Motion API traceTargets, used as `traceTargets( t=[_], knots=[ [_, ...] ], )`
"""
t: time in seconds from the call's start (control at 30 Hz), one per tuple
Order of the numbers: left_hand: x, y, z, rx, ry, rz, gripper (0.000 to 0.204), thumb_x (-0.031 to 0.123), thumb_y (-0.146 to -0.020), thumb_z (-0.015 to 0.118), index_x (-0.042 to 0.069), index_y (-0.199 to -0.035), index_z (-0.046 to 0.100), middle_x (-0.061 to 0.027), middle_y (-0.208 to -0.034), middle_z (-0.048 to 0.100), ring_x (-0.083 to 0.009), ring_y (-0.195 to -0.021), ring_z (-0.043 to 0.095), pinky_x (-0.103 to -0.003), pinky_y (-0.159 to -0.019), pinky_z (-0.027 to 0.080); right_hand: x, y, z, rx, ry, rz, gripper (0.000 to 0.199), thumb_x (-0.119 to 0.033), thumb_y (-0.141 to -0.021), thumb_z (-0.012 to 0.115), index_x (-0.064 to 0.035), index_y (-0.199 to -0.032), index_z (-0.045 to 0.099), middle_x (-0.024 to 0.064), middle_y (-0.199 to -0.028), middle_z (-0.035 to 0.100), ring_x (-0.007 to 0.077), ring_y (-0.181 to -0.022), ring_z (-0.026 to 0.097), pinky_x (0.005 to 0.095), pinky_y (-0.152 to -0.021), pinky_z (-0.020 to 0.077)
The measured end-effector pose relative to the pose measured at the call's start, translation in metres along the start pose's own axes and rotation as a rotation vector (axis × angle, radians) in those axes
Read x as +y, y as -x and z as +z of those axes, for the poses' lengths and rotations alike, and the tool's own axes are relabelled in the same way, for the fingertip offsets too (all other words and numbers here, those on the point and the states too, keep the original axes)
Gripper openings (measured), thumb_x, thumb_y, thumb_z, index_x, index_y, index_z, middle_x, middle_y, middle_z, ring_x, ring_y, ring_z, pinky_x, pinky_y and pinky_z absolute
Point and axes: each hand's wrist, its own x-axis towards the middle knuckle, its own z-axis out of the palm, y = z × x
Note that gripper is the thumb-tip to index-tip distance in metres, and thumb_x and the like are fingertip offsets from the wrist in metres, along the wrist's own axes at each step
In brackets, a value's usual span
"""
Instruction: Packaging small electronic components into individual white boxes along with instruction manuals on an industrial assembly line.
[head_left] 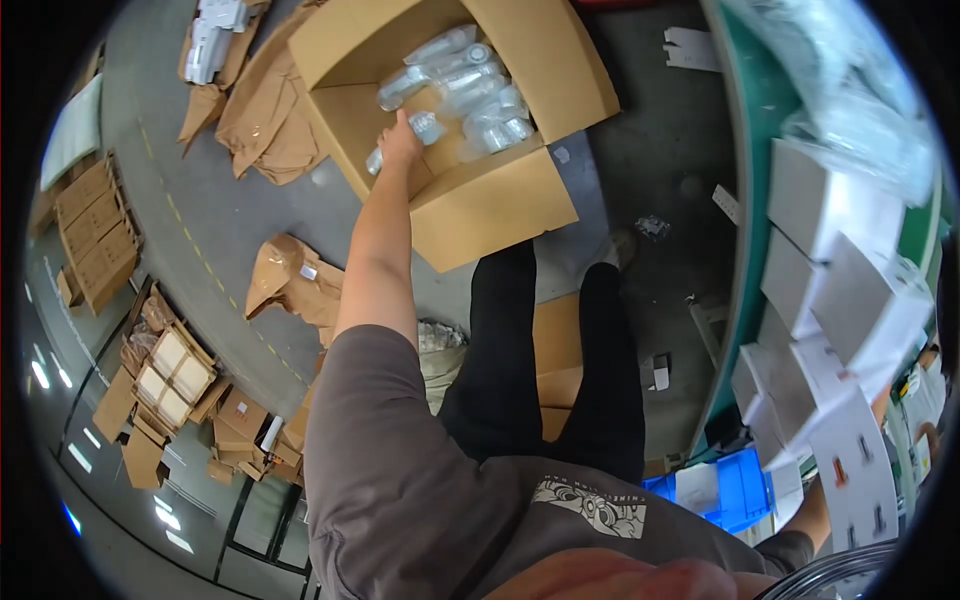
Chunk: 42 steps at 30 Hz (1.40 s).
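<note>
My left hand (402, 145) reaches down into a large open cardboard box (495, 200) and is closed round a clear plastic-wrapped, tube-like item (427, 128). Its ends show on both sides of my fingers. Beside it in the box lie several similar clear-wrapped pieces (470, 80), in a loose heap toward the far right. My right forearm (808, 515) runs up at the lower right, behind a white panel with dark slots (850, 475). That panel hides most of my right hand, so its fingers cannot be made out.
A green-edged bench (752, 120) on the right carries several white boxes (795, 270) and clear plastic bags (860, 90). A blue bin (740, 490) stands below it. Brown paper (275, 110) and crumpled card (295, 280) lie on the floor; cartons (95, 230) are stacked left.
</note>
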Motion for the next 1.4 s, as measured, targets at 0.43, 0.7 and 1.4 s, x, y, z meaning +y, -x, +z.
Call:
traceTargets(
  t=[0.43, 0.7, 1.4],
  knots=[
    [-0.004, -0.006, 0.071, 0.332, 0.129, -0.094, 0.046, 0.025, -0.088, 0.063, 0.014, -0.132, 0.054, -0.0121, -0.139, 0.051, -0.0350, -0.130, 0.047, -0.058, -0.107, 0.033, -0.053, -0.041, 0.050, -0.132, 0.250, -0.168, 0.054, -0.014, -0.089, 0.055, -0.0069, -0.143, 0.049, 0.0200, -0.143, 0.053, 0.0412, -0.127, 0.052, 0.0443, -0.111, 0.0411],
    [-0.022, 0.279, 0.048, 0.226, 0.612, 0.154, 0.022, 0.019, -0.087, 0.068, 0.002, -0.102, 0.065, -0.0197, -0.094, 0.066, -0.0405, -0.091, 0.063, -0.048, -0.080, 0.050, 0.150, 0.043, -0.031, 0.001, 0.408, -0.095, 0.064, -0.001, -0.080, 0.060, -0.0083, -0.143, 0.051, 0.0157, -0.146, 0.053, 0.0430, -0.131, 0.050, 0.0468, -0.112, 0.0416],
    [-0.013, 0.402, -0.236, -0.870, -0.351, 0.579, 0.040, 0.018, -0.089, 0.063, 0.000, -0.124, 0.064, -0.0242, -0.116, 0.070, -0.0324, -0.104, 0.068, -0.042, -0.091, 0.053, 0.036, 0.396, -0.056, 0.061, 0.106, -0.085, 0.027, -0.011, -0.080, 0.062, -0.0164, -0.107, 0.066, 0.0039, -0.125, 0.061, 0.0270, -0.113, 0.056, 0.0387, -0.090, 0.0491]
  ],
)
